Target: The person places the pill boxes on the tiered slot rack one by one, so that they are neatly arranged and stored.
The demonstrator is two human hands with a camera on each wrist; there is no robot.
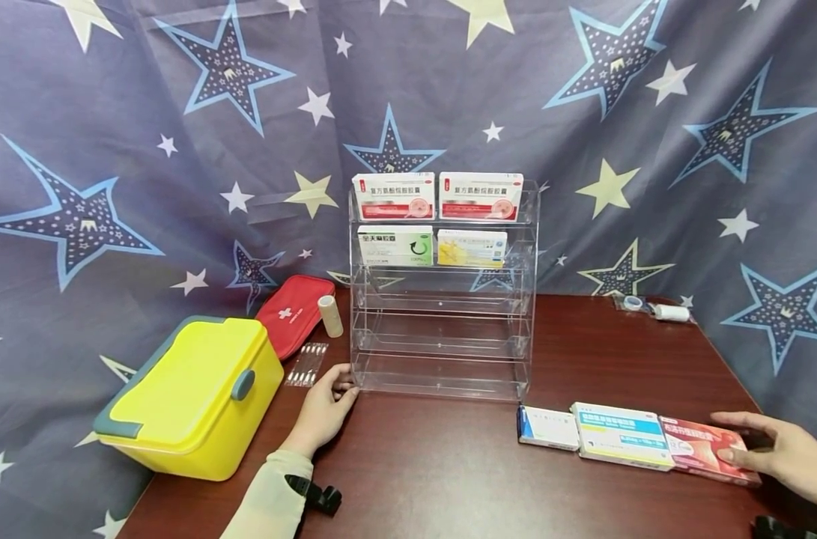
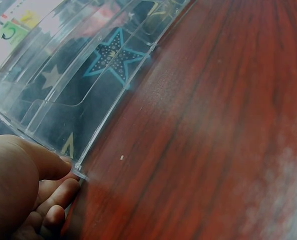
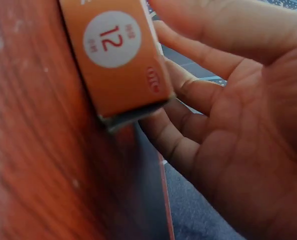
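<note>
A clear plastic tiered rack (image 1: 442,388) stands upright mid-table. At its lower left corner, my left hand (image 1: 323,408) pinches the edge between thumb and curled fingers, as the left wrist view also shows. Over on the right, my right hand (image 1: 788,453) grips a red medicine box (image 1: 701,449), thumb on the near side and fingers along the far side. Its orange end (image 3: 116,65), marked 12, faces the right wrist camera. In line with it lie a white, blue and yellow medicine box (image 1: 622,434) and a smaller white and blue box (image 1: 548,428).
Two red-and-white boxes (image 1: 396,197) fill the rack's top tier; a green-and-white box (image 1: 395,246) and a yellow-and-white box (image 1: 472,248) sit below. Left are a yellow case (image 1: 186,389), red pouch (image 1: 290,318), bandage roll (image 1: 330,316) and swabs (image 1: 307,364). A white roll (image 1: 671,313) lies back right.
</note>
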